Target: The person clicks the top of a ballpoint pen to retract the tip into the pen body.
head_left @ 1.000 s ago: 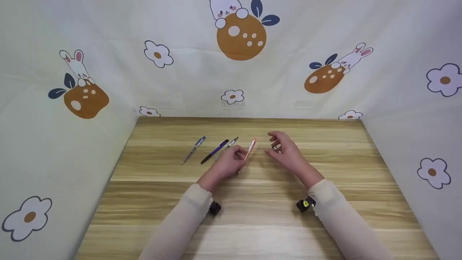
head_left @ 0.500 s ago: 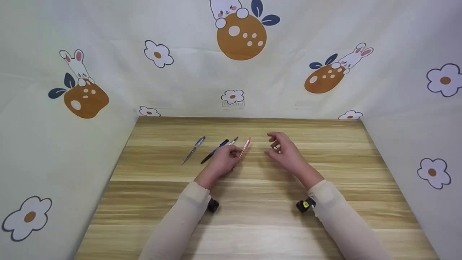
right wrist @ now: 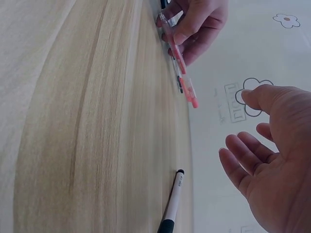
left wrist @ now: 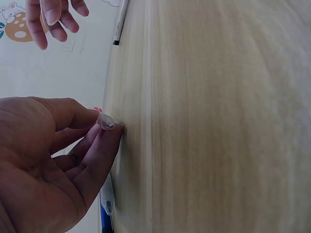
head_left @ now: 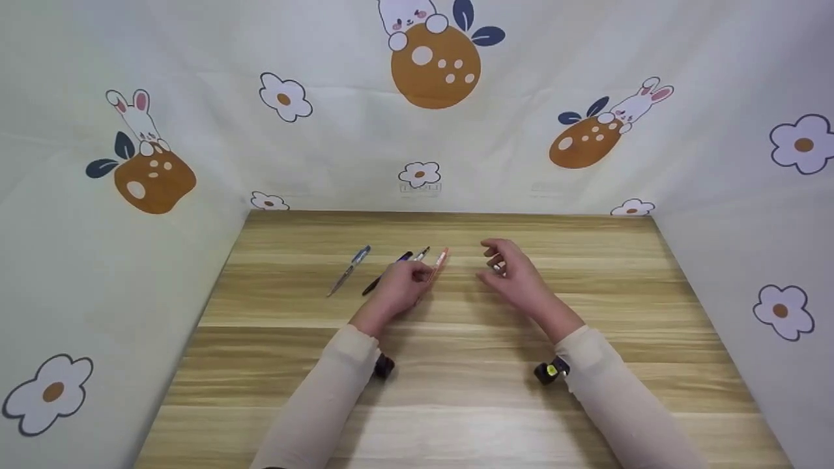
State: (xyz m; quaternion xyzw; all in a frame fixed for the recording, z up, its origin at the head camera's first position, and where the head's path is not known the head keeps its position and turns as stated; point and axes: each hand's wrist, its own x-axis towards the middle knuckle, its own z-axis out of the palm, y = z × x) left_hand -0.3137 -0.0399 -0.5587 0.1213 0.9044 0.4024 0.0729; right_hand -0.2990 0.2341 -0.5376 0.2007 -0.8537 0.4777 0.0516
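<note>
My left hand [head_left: 401,283] pinches a clear-barrelled pen with pink-red ink and a pink end [head_left: 441,258] between thumb and fingers. In the right wrist view, this pen [right wrist: 189,90] slants close to the tabletop, its pink end pointing away from the hand. The left wrist view shows its clear tip [left wrist: 105,121] at my fingertips. A pen with a dark end [head_left: 422,253] lies just beside, partly covered by the left hand. My right hand [head_left: 515,277] hovers over the table with fingers loosely bent and nothing in them.
Left of the left hand lie a dark blue-purple pen [head_left: 373,284] and a greyish pen with a blue top [head_left: 350,270]. A white marker with black ends [right wrist: 173,201] lies near my right hand. Patterned cloth walls [head_left: 352,150] border the wooden table [head_left: 456,391].
My left hand has moved left with the pink pen and lowered it beside the other pens, covering more of them. The right hand has stayed almost still.
</note>
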